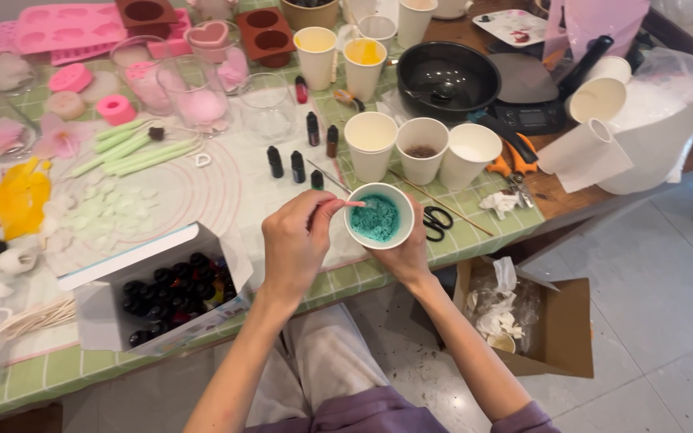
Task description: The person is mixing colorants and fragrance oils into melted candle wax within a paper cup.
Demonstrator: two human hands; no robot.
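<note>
My right hand holds a white paper cup from below, just over the table's front edge. The cup holds a teal, grainy mass. My left hand pinches a thin pink-tipped stick whose end dips into the cup from the left. Both hands hover above the green checked tablecloth.
Three white paper cups stand behind, with small dark dye bottles, black scissors, a black pan and a scale. An open box of small bottles sits at left. Pink moulds lie far left. A cardboard box is on the floor.
</note>
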